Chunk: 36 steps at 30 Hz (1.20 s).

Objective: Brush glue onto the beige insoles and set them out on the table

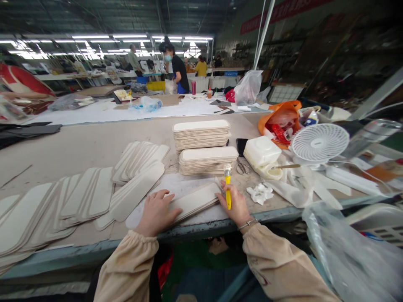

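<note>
A small stack of pale rounded strips (197,199) lies on white paper near the table's front edge. My left hand (159,211) rests at its left end, fingers spread, thumb on the top strip. At the right end is my right hand (234,203), its fingers curled round a brush (228,193) with a yellow handle, bristles pointing away from me, and its fingertips touch the stack. Behind stand two neat piles of strips, the nearer (208,160) and the farther (201,133). Fanned strips (100,191) spread over the table to the left.
To the right are scissors (243,167), a black phone (242,147), a white container (262,152) with a stick, crumpled white scraps (260,193), a white fan (320,143), an orange bag (262,124) and clear plastic. People stand at tables farther back.
</note>
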### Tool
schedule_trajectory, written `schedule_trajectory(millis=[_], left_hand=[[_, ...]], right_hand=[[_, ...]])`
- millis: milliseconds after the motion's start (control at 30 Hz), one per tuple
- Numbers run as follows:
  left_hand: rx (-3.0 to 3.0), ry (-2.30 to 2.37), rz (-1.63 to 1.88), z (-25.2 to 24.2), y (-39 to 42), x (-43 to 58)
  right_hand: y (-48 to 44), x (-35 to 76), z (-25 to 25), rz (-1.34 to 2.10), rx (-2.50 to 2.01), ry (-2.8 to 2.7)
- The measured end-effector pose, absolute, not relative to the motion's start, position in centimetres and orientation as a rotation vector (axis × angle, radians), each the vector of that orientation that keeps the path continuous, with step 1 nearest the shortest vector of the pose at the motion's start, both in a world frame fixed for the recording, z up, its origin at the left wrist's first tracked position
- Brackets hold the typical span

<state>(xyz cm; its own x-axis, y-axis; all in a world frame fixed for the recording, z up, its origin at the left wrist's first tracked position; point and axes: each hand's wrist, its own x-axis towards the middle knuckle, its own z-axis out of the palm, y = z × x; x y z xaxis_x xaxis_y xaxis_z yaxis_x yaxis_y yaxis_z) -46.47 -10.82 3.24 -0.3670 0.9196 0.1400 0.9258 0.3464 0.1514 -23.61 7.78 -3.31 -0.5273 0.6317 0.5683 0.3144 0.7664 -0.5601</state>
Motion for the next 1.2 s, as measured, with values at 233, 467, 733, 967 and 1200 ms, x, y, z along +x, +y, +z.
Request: schedule_trajectory(millis=[233, 467, 733, 967, 1200], left_hand=[[-1.807, -2.652, -0.302, 3.5, -10.3, -45.9], [-1.812, -2.699, -0.400, 3.3, -10.0, -45.8], [-1.834, -2.745, -0.461, 3.6, -10.1, -45.8], [-1.911, -2.723, -0.502, 4.6, -9.3, -45.7], [-1.957, -2.768, -0.289, 4.7, -9.3, -44.5]], right_hand=[[7.6, -24.0, -3.0, 0.581, -0.697, -2.159], [7.4, -24.2, -3.1, 0.726, -0.746, -2.045], [6.7, -24.9, -1.5, 0.943, -0.668, -1.838], [6.5, -25.6, 1.3, 0.878, -0.570, -1.869], [7.2, -24.8, -0.8, 0.600, -0.734, -2.170]])
